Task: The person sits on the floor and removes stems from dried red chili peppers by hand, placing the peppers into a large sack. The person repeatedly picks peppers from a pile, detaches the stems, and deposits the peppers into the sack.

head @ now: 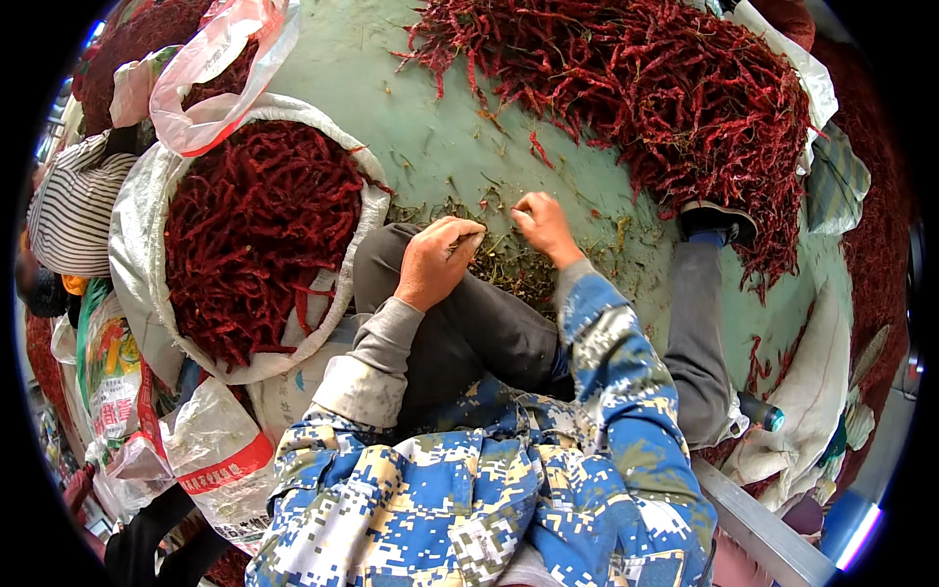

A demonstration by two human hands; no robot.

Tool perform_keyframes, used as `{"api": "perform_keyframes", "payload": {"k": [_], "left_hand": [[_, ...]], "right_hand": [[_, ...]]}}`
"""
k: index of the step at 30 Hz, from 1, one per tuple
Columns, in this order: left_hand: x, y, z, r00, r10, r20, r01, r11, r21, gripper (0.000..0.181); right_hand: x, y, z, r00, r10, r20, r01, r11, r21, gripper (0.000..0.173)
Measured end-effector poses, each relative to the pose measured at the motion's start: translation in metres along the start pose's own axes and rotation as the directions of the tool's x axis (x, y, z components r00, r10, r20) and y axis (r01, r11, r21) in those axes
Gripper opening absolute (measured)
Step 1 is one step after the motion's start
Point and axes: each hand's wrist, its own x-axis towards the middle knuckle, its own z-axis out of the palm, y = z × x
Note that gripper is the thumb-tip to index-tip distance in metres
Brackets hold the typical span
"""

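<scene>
My left hand [440,258] is above my bent knee, its thumb and fingertips pinched together. Level with it and a short way to the right, my right hand [544,229] has its fingers curled in. I see nothing in either hand, though something small could be hidden by the fingers. Beneath and between them lies a litter of stems and plant scraps [513,268] on a pale green floor sheet [440,139]. Left of my left hand stands a white woven sack [139,198], filled with dried red chili peppers [257,235]. A large heap of red chilies with stems [682,95] spreads ahead and to the right.
A clear plastic bag with red trim [176,125] overlaps the sack's far rim. My shoe [717,220] touches the heap's edge. Printed bags [220,455] lie at my left, near a person in a striped top [81,205]. At right are a white sack [799,396] and a metal bar [763,524].
</scene>
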Motion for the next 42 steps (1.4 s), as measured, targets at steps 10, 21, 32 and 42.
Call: {"api": "perform_keyframes", "payload": {"k": [10,21,32,42], "left_hand": [[0.007,-0.012,0.021,0.906,-0.237,0.351,0.397,0.763,-0.51,0.038],[0.041,-0.028,0.043,0.726,-0.565,0.392,0.602,0.247,-0.759,0.023],[0.045,-0.05,0.051,0.707,-0.593,0.384,0.658,0.354,-0.664,0.032],[0.037,-0.054,0.072,0.895,-0.189,0.405,0.323,0.899,-0.295,0.042]], "right_hand": [[-0.078,-0.11,-0.029,1.0,0.018,0.014,-0.023,0.818,0.574,0.011],[0.093,0.007,-0.025,0.96,0.127,-0.25,-0.058,0.962,0.266,0.031],[0.147,0.069,0.005,0.937,0.324,0.127,-0.348,0.869,0.351,0.024],[-0.013,-0.028,-0.038,0.949,0.272,0.157,-0.237,0.291,0.927,0.01]]}}
